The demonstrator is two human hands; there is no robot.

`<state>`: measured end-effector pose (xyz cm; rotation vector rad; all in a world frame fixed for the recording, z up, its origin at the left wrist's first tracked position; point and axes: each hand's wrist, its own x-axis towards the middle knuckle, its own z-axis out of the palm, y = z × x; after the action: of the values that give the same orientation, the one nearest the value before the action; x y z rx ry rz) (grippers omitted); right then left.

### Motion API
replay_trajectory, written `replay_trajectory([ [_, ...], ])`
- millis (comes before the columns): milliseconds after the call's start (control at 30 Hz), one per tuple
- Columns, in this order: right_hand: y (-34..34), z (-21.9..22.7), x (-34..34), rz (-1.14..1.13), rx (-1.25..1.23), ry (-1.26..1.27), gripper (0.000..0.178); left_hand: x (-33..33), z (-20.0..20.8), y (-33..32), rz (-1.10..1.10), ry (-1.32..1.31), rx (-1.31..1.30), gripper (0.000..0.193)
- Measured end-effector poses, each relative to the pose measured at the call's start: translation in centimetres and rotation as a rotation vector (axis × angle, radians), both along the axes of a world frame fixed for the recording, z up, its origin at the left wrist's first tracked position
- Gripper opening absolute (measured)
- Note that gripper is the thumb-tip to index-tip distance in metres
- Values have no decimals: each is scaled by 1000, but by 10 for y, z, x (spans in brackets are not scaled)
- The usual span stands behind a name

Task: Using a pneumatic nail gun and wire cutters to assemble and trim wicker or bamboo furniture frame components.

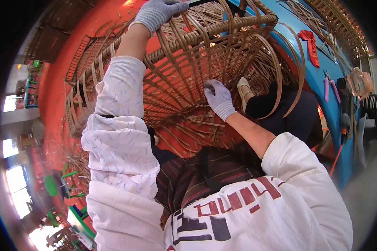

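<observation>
A large brown wicker basket (184, 71) with open latticework and a thick wrapped rim lies tilted in front of me, its long strip ends curving loose on the right. My left hand (157, 14), in a grey-white knitted glove, reaches across to its far upper edge and is closed over it there; part of the fingers is out of sight. Lower down, my right hand (220, 99), gloved alike, is beside the lattice near the basket's lower edge. Its fingers are curled in, and whatever they may pinch is too small to make out.
Cut wicker strips (201, 127) litter the red floor (63, 96). On the right, a blue table (326, 108) bears purple-handled pliers (331, 88), a red cloth strip (309, 46) and a corded tool (344, 125). Another woven frame (86, 58) stands at left. My shoe (244, 93) rests near the basket.
</observation>
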<state>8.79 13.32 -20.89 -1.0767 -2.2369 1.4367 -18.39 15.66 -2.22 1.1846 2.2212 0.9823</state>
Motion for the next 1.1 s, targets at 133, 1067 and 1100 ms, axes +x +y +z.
replay_trajectory([
  [133,-11,26,-1,62,45,207,36,-6,-10,1,-4,87,-48,38],
  [1067,4,-129,17,327,-186,-576,45,-29,0,9,-19,26,-48,34],
  [1100,1,-147,15,275,-161,-579,48,-29,0,11,-30,27,-52,34],
])
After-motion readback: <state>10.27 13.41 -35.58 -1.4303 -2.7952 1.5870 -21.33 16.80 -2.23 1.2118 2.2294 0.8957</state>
